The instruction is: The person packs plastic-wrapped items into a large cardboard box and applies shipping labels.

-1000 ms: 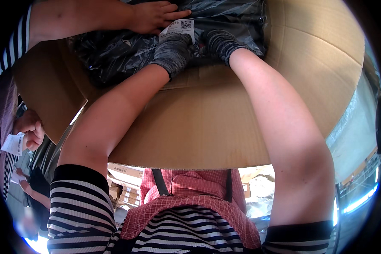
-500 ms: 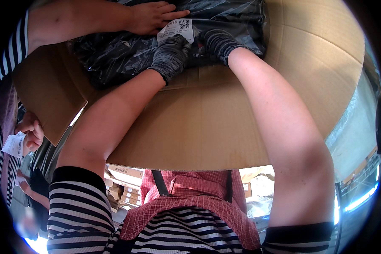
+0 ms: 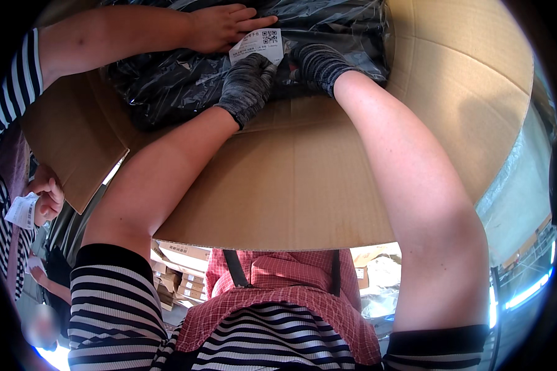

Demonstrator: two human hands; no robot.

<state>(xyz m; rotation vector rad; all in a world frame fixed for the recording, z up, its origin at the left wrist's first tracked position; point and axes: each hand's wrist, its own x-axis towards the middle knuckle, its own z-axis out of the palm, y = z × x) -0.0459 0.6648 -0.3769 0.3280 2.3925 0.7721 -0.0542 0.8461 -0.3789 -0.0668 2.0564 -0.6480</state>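
Observation:
Inside a large cardboard box (image 3: 278,198), black clothing-like goods lie in a clear, shiny plastic bag (image 3: 173,83). My left hand (image 3: 249,86), in a dark grey knit glove, is closed at the lower edge of a white label (image 3: 261,44) with a printed square code. Just right of it my gloved right hand (image 3: 320,65) has its fingers curled in against the bag; a small red spot shows by its fingertips, too little to name. From the left, a co-worker's bare hand (image 3: 226,28) rests flat on the bag beside the label.
The co-worker's other hand (image 3: 48,195) holds a white printed slip (image 3: 22,210) outside the box, by a cardboard flap (image 3: 80,148). Behind the near box wall are stacked cartons (image 3: 189,272). Clear plastic sheeting (image 3: 517,185) hangs at the right.
My left hand has shifted very slightly down, and the co-worker's slip a little to the right. My right hand stays nearly where it was.

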